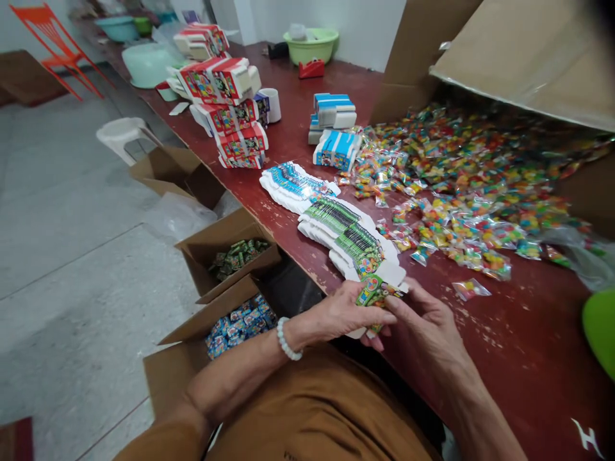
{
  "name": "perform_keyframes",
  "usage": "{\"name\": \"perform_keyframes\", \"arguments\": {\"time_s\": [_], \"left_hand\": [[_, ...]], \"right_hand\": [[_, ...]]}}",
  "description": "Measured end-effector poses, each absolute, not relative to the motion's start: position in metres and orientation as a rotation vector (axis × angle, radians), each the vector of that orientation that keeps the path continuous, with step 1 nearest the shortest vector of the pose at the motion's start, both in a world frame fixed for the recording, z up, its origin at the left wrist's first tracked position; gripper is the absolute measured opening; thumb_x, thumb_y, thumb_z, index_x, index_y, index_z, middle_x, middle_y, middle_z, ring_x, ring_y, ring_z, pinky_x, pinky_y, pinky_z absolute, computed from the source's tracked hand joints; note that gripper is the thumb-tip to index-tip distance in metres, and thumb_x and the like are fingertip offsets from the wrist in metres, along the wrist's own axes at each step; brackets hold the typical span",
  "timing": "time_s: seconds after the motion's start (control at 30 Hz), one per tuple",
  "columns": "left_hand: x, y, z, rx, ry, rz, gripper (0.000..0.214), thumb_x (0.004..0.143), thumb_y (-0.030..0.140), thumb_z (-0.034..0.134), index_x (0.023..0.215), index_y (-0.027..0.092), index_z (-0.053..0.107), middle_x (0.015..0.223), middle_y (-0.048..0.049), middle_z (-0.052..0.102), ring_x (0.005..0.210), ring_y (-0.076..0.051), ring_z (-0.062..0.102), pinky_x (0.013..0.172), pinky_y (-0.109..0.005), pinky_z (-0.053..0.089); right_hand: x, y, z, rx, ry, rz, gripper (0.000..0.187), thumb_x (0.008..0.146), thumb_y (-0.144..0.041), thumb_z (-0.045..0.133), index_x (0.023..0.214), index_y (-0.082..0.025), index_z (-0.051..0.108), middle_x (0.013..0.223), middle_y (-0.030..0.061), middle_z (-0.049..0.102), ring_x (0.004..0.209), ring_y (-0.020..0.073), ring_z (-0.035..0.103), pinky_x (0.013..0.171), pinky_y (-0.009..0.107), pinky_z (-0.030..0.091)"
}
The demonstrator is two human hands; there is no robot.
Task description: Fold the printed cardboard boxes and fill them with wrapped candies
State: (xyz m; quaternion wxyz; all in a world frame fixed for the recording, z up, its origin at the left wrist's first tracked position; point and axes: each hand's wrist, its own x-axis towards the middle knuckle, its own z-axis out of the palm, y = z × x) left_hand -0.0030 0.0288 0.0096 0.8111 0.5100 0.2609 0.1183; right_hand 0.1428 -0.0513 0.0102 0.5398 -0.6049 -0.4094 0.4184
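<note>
Together, the left hand [343, 312] and right hand [429, 322] grip a small green printed carton [371, 290] at the near edge of the worn red table [523, 336]. Fanned along that edge, just beyond the hands, lie flat green cartons [343, 225], then blue cartons [298, 182]; bagged sweets [461, 173] heap farther from the edge.

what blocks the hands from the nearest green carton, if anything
Nothing visible: the left hand and right hand both touch the green carton directly. The row of green cartons lies just beyond it, and a lone candy packet lies off to the right.
</note>
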Motion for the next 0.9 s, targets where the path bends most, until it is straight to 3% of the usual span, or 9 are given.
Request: {"name": "perform_keyframes", "arguments": {"time_s": [0.1,0.17,0.33,0.47,0.6,0.67,0.77,0.83,0.9], "left_hand": [[-0.005,0.028,0.011,1.324,0.651,0.442,0.025,0.080,0.035,0.071,0.097,0.016,0.067,0.091,-0.0039,0.069,0.082,-0.017,0.064,0.076,-0.030,0.054],[-0.006,0.025,0.011,1.440,0.757,0.576,0.034,0.080,0.032,0.071,0.110,0.019,0.063,0.106,-0.0057,0.070,0.095,-0.020,0.064,0.083,-0.032,0.052],[-0.004,0.009,0.004,1.286,0.793,0.818,0.059,0.084,0.019,0.065,0.136,0.023,0.039,0.110,-0.0086,0.070,0.086,-0.017,0.069,0.074,-0.028,0.055],[-0.003,0.006,-0.003,1.309,0.783,0.834,0.046,0.086,0.024,0.065,0.130,0.024,0.051,0.109,-0.0063,0.070,0.088,-0.017,0.069,0.076,-0.026,0.055],[-0.006,0.016,-0.003,1.282,0.803,0.757,0.027,0.086,0.032,0.066,0.110,0.020,0.062,0.086,-0.0010,0.067,0.070,-0.013,0.062,0.063,-0.022,0.051],[-0.007,0.020,-0.001,1.287,0.797,0.733,0.021,0.087,0.035,0.064,0.100,0.019,0.064,0.081,-0.0001,0.064,0.068,-0.012,0.058,0.062,-0.022,0.049],[-0.008,0.023,0.003,1.299,0.780,0.708,0.019,0.089,0.038,0.062,0.094,0.019,0.065,0.084,-0.0004,0.064,0.072,-0.012,0.058,0.066,-0.022,0.048],[-0.007,0.023,0.005,1.233,0.776,0.727,0.019,0.088,0.036,0.066,0.097,0.020,0.063,0.085,0.0001,0.065,0.073,-0.012,0.059,0.067,-0.021,0.048],[-0.007,0.023,0.007,1.087,0.780,0.756,0.031,0.083,0.032,0.073,0.107,0.022,0.057,0.078,0.0037,0.064,0.068,-0.010,0.059,0.064,-0.019,0.047]], "right_hand": [[0.140,-0.052,0.012,-1.494,-0.867,0.984,0.020,0.085,-0.040,0.072,0.095,-0.023,0.072,0.085,0.0023,0.072,0.070,0.0170,0.065,0.068,0.031,0.055],[0.142,-0.051,0.014,-1.540,-0.901,0.928,0.023,0.081,-0.038,0.076,0.097,-0.022,0.073,0.094,0.0032,0.074,0.083,0.0190,0.067,0.076,0.030,0.055],[0.136,-0.046,0.009,-1.442,-0.757,0.836,0.058,0.073,-0.034,0.083,0.124,-0.026,0.057,0.086,-0.0005,0.071,0.077,0.0163,0.068,0.069,0.028,0.056],[0.129,-0.046,0.002,-1.403,-0.735,0.769,0.038,0.073,-0.033,0.083,0.105,-0.023,0.065,0.088,0.0018,0.071,0.077,0.0148,0.067,0.069,0.026,0.056],[0.134,-0.048,0.006,-1.425,-0.741,0.883,0.022,0.080,-0.039,0.077,0.090,-0.021,0.069,0.080,0.0019,0.071,0.069,0.0140,0.064,0.063,0.025,0.054],[0.139,-0.046,0.010,-1.397,-0.737,1.005,0.021,0.080,-0.039,0.077,0.082,-0.020,0.069,0.078,0.0023,0.071,0.067,0.0144,0.064,0.063,0.026,0.054],[0.147,-0.038,0.013,-1.354,-0.698,1.106,0.027,0.068,-0.035,0.087,0.077,-0.019,0.068,0.075,0.0015,0.070,0.066,0.0144,0.064,0.063,0.026,0.054],[0.149,-0.033,0.014,-1.346,-0.690,1.086,0.035,0.061,-0.032,0.091,0.086,-0.020,0.070,0.075,0.0005,0.070,0.067,0.0144,0.064,0.063,0.026,0.054],[0.148,-0.031,0.014,-1.343,-0.744,1.048,0.033,0.063,-0.034,0.089,0.088,-0.020,0.072,0.077,0.0014,0.071,0.070,0.0151,0.065,0.067,0.027,0.055]]}}
